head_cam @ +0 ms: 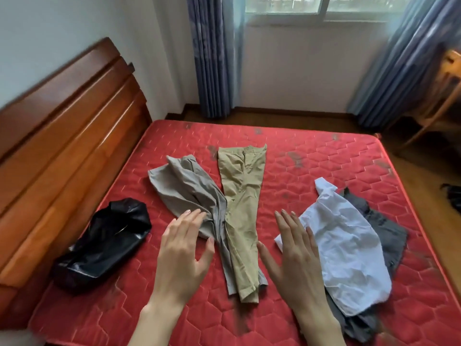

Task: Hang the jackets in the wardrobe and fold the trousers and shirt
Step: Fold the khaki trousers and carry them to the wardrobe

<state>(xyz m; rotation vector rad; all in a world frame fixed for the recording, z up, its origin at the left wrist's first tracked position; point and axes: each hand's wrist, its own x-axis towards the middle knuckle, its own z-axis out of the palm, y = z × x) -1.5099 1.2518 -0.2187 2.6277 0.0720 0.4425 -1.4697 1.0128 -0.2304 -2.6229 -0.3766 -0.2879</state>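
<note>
Khaki trousers (pixel 243 206) lie lengthwise in the middle of the red mattress (pixel 324 156), legs towards me. Crumpled grey trousers (pixel 184 188) lie to their left, one leg running under the khaki pair. A white shirt (pixel 344 248) rests on a dark grey jacket (pixel 389 231) at the right. At the left lies a bunched black leather jacket (pixel 104 243). My left hand (pixel 184 253) hovers open over the grey trousers' lower part. My right hand (pixel 294 255) is open between the khaki trousers and the shirt. Neither holds anything.
A wooden headboard (pixel 64 126) runs along the bed's left side. Blue curtains (pixel 212 56) flank a window on the far wall. A wooden chair (pixel 439 103) stands at the right, and a dark object (pixel 454 196) lies on the floor there.
</note>
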